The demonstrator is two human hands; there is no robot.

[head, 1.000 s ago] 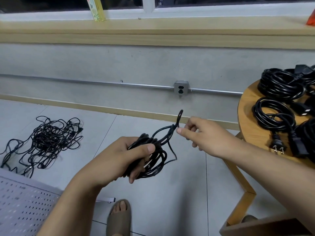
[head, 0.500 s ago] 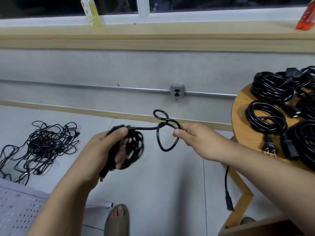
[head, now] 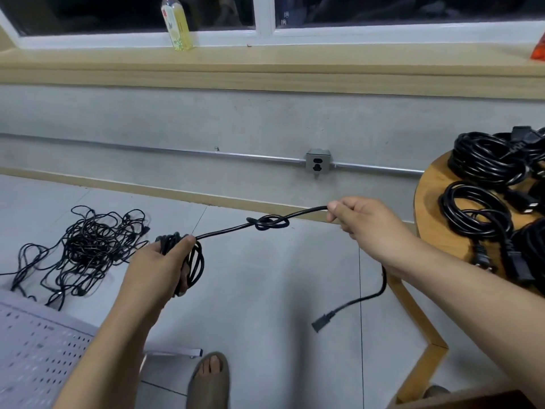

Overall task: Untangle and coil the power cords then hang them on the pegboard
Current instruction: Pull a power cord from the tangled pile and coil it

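Cord (head: 224, 230) first: where are you holding it?

I am gripping its coiled part in my left hand (head: 165, 267), fingers curling round the loops and thumb pressing on top. My right hand (head: 362, 222) is pinching the free length. The stretch between my hands is running taut, with a knot (head: 271, 223) sitting about midway.

And the loose end?

It is hanging below my right wrist, its connector (head: 323, 321) dangling over the floor.

Are your hands together?

No, I am holding them well apart, the left lower than the right.

Is anything nearby holding things?

The round table (head: 433, 214) to the right of my right hand is carrying several coiled cords (head: 483, 160), with plugs lying among them. Left of my left hand a tangled pile (head: 88, 249) is lying on the floor, and the pegboard (head: 35, 349) is lying flat beside my left forearm. A bottle (head: 178, 25) holding yellow liquid is standing on the sill (head: 295, 63) far beyond my hands.
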